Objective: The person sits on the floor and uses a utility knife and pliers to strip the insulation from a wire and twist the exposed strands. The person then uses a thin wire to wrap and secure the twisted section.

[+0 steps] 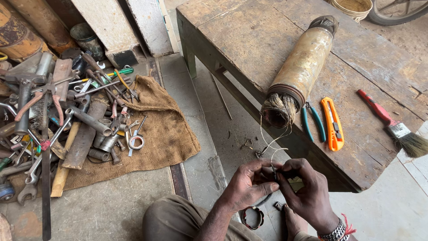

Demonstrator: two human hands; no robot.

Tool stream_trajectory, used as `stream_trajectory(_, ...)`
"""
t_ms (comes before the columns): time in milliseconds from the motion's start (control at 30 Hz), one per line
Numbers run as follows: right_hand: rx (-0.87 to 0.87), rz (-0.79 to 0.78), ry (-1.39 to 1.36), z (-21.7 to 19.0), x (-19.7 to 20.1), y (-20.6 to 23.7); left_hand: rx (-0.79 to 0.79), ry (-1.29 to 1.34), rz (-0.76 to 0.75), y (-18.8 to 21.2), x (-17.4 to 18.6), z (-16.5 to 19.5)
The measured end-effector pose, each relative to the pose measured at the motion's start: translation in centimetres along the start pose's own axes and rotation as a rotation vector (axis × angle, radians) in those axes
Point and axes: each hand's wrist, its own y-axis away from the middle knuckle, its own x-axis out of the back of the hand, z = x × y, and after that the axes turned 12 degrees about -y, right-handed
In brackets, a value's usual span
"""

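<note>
Head view: your left hand (249, 185) and right hand (305, 192) meet low in the frame, just off the near edge of the bench (249, 40). Both are pressed together at the fingertips, pinching a small dark piece (273, 170) between them; too small to tell what it is. Thin wires (267, 138) run from that pinch up to the frayed end of the wound cylinder (299, 71), which lies tilted on the bench with its wire bundle hanging over the edge.

Just beside the cylinder's near end: green-handled pliers (314, 121), then an orange utility knife (332, 122), touching or nearly so. Well to the right, a red-handled paintbrush (394, 125), bristles over the bench edge.

On the floor under your hands, a small ring-shaped part (252, 218) by your knee. Your right wrist carries a metal bracelet and red thread (339, 230).

Left of frame: burlap sack (167, 134) spread on the floor, with a heap of tools (67, 120) on and beside it, including spanners, hammers, pipes and a green-handled screwdriver (117, 72). Well apart from your hands.
</note>
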Motion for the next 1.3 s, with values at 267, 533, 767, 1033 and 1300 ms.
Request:
stream_trajectory(267,-0.034,0.090,-0.238,0.2,-0.2,1.3,0.038,0.270,0.064,-0.3,-0.3,-1.2)
stream_trajectory(533,-0.287,0.111,-0.651,2.7,-0.5,0.6,0.006,0.325,-0.028,0.1,-0.7,-0.6)
stream_trajectory(767,-0.442,-0.035,-0.593,3.9,-1.1,-0.8,0.068,0.169,-0.030,0.0,-1.1,-0.2)
stream_trajectory(1033,-0.673,0.164,-0.162,4.6,0.6,-1.8,0.232,0.183,0.180,-0.9,-1.3,-0.8)
stream_trajectory(1300,-0.183,-0.143,-0.152,2.2,1.7,0.9,0.169,-0.027,0.432,-1.4,-1.5,-3.4)
